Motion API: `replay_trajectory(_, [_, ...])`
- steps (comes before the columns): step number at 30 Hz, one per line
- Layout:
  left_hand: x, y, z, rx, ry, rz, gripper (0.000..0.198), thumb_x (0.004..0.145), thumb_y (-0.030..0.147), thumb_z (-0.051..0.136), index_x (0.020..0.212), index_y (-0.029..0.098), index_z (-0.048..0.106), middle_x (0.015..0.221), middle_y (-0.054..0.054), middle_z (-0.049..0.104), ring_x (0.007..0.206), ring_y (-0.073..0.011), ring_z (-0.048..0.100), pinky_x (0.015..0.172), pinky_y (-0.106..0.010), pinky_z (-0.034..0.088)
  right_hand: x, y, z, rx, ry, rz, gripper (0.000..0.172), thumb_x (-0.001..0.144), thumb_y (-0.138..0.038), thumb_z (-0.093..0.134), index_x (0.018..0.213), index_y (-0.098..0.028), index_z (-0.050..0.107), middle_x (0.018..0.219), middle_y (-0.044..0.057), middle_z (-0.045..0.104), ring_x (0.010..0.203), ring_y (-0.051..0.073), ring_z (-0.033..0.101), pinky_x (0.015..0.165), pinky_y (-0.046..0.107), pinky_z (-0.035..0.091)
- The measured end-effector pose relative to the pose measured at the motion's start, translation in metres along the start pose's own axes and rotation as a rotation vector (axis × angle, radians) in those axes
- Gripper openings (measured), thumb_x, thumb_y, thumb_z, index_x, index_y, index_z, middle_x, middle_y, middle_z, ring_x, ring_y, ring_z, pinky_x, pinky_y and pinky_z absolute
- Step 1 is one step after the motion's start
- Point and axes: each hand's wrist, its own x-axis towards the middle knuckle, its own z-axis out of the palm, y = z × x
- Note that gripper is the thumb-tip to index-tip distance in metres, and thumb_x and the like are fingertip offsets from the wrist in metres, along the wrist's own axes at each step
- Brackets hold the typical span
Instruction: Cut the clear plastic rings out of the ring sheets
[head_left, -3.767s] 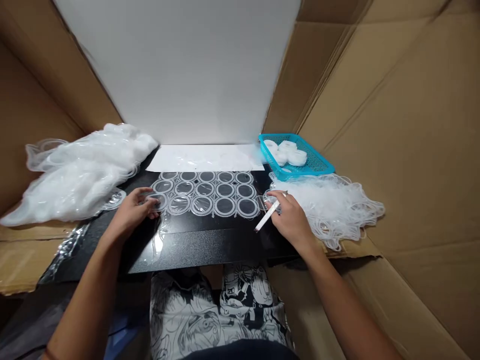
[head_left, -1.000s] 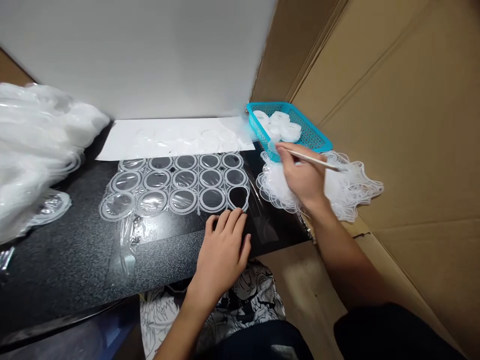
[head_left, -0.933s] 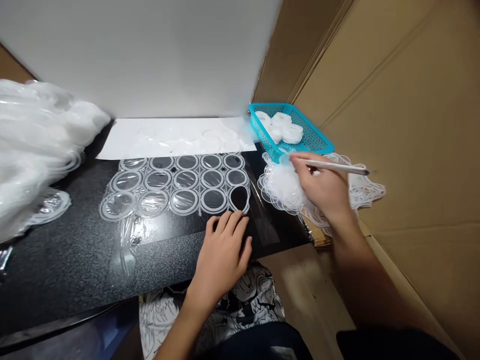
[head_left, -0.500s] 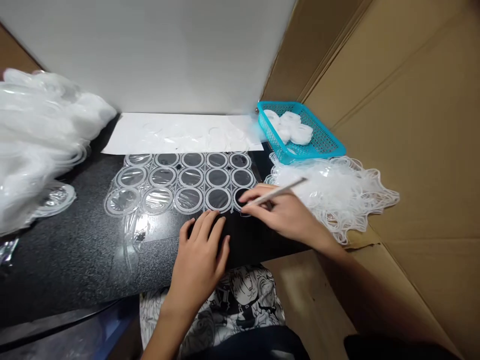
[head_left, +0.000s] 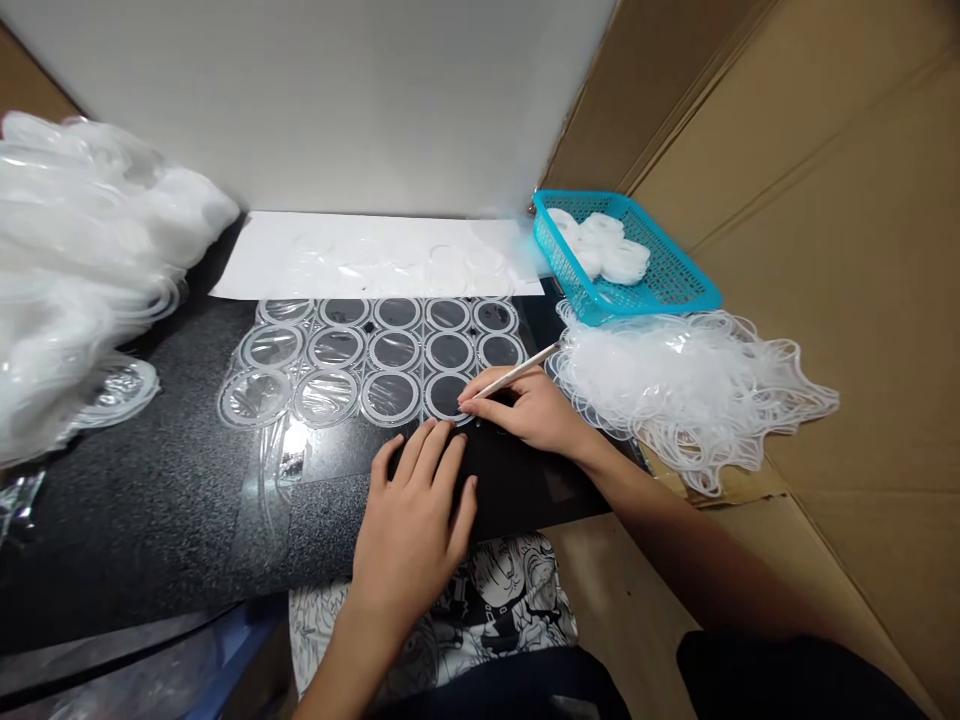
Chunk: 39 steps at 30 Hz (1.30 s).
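Rows of clear film rings with white rims form a ring sheet (head_left: 391,398) flat on the black speckled tabletop (head_left: 202,500). My right hand (head_left: 536,408) pinches a thin white stick (head_left: 517,372), pen-like, its lower end at the front-row ring (head_left: 442,398) second from the right. The front row's rightmost ring is hidden behind this hand. My left hand (head_left: 416,490) lies palm down at the sheet's near edge, fingers stretched out and apart, holding nothing.
A turquoise basket (head_left: 667,290) holds several white ring bundles (head_left: 626,262). Loose clear rings (head_left: 690,390) pile in front of it. Bulky white plastic (head_left: 90,260) sits at left. A white paper strip (head_left: 262,250) lies behind the sheet. Cardboard (head_left: 847,300) walls the right side.
My right hand with the stick has moved left from the front row's rightmost ring to the one beside it. My left hand stays by the sheet's near edge. The view has shifted slightly.
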Motion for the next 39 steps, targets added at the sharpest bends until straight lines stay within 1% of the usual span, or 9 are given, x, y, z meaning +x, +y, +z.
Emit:
replay_trajectory(13, [0.000, 0.000, 0.000, 0.007, -0.003, -0.007, 0.035, 0.107, 0.028, 0.047, 0.138, 0.018, 0.060, 0.149, -0.010, 0.063, 0.142, -0.0290, 0.053, 0.118, -0.051, 0.032, -0.002, -0.003, 0.002, -0.077, 0.019, -0.077, 0.004, 0.091, -0.025, 0.078, 0.090, -0.023, 0.081, 0.094, 0.001, 0.082, 0.089, 0.017, 0.076, 0.087, 0.032, 0.060])
replay_trajectory(16, [0.001, 0.000, -0.001, 0.008, -0.007, -0.009, 0.035, 0.107, 0.028, 0.047, 0.138, 0.018, 0.060, 0.149, -0.010, 0.063, 0.142, -0.0286, 0.053, 0.118, -0.051, 0.032, -0.003, -0.001, 0.002, -0.146, -0.004, -0.167, 0.007, 0.095, -0.024, 0.073, 0.093, -0.023, 0.080, 0.095, 0.002, 0.082, 0.091, 0.017, 0.076, 0.088, 0.032, 0.060])
replay_trajectory(20, [0.003, 0.001, -0.001, 0.003, -0.018, -0.027, 0.036, 0.107, 0.029, 0.046, 0.140, 0.019, 0.058, 0.150, -0.010, 0.062, 0.141, -0.0284, 0.053, 0.117, -0.052, 0.033, -0.006, 0.005, -0.001, -0.443, -0.125, -0.496, 0.023, 0.106, -0.024, 0.056, 0.116, -0.022, 0.077, 0.125, 0.009, 0.078, 0.113, 0.022, 0.072, 0.099, 0.042, 0.057])
replay_trajectory(22, [0.004, 0.001, -0.001, 0.005, -0.025, -0.029, 0.036, 0.108, 0.029, 0.045, 0.139, 0.019, 0.059, 0.150, -0.011, 0.062, 0.141, -0.0287, 0.053, 0.117, -0.053, 0.033, -0.004, 0.006, -0.003, -0.648, -0.154, -0.600, 0.030, 0.108, -0.022, 0.050, 0.125, -0.020, 0.074, 0.134, 0.012, 0.074, 0.118, 0.026, 0.069, 0.096, 0.045, 0.056])
replay_trajectory(27, [0.003, 0.001, -0.001, 0.010, -0.034, -0.021, 0.035, 0.108, 0.029, 0.043, 0.137, 0.020, 0.060, 0.149, -0.011, 0.061, 0.142, -0.0290, 0.052, 0.117, -0.054, 0.034, 0.024, 0.000, -0.015, -0.885, 0.005, -0.575, 0.033, 0.109, -0.019, 0.045, 0.126, -0.020, 0.074, 0.131, 0.011, 0.075, 0.116, 0.026, 0.068, 0.094, 0.042, 0.052])
replay_trajectory(32, [0.002, 0.002, -0.001, -0.007, -0.031, -0.016, 0.034, 0.108, 0.027, 0.045, 0.137, 0.019, 0.059, 0.150, -0.012, 0.060, 0.142, -0.0295, 0.052, 0.118, -0.055, 0.035, 0.075, -0.012, -0.032, -0.788, 0.158, -0.436, 0.031, 0.106, -0.022, 0.050, 0.127, -0.021, 0.073, 0.126, 0.010, 0.075, 0.116, 0.028, 0.066, 0.102, 0.046, 0.049])
replay_trajectory(35, [0.001, 0.002, -0.003, -0.047, -0.018, -0.016, 0.034, 0.108, 0.027, 0.045, 0.139, 0.019, 0.057, 0.149, -0.012, 0.061, 0.142, -0.0293, 0.051, 0.119, -0.055, 0.035, 0.089, -0.023, -0.026, -0.571, 0.275, -0.367, 0.029, 0.107, -0.026, 0.052, 0.123, -0.025, 0.076, 0.125, 0.007, 0.075, 0.118, 0.025, 0.067, 0.107, 0.045, 0.049])
replay_trajectory(37, [-0.001, -0.001, -0.007, -0.128, 0.007, -0.016, 0.035, 0.107, 0.025, 0.047, 0.141, 0.020, 0.056, 0.148, -0.012, 0.061, 0.142, -0.0272, 0.051, 0.119, -0.052, 0.036, 0.085, -0.029, -0.012, -0.388, 0.210, -0.316, 0.026, 0.106, -0.031, 0.056, 0.119, -0.026, 0.078, 0.123, 0.005, 0.077, 0.115, 0.023, 0.070, 0.105, 0.042, 0.052])
replay_trajectory(39, [-0.005, -0.006, -0.012, -0.209, 0.062, -0.037, 0.035, 0.106, 0.024, 0.049, 0.140, 0.020, 0.056, 0.148, -0.012, 0.060, 0.141, -0.0252, 0.052, 0.118, -0.046, 0.040, 0.074, -0.032, 0.006, -0.246, 0.000, -0.277, 0.023, 0.104, -0.033, 0.062, 0.116, -0.028, 0.080, 0.120, 0.003, 0.079, 0.111, 0.021, 0.072, 0.102, 0.039, 0.055])
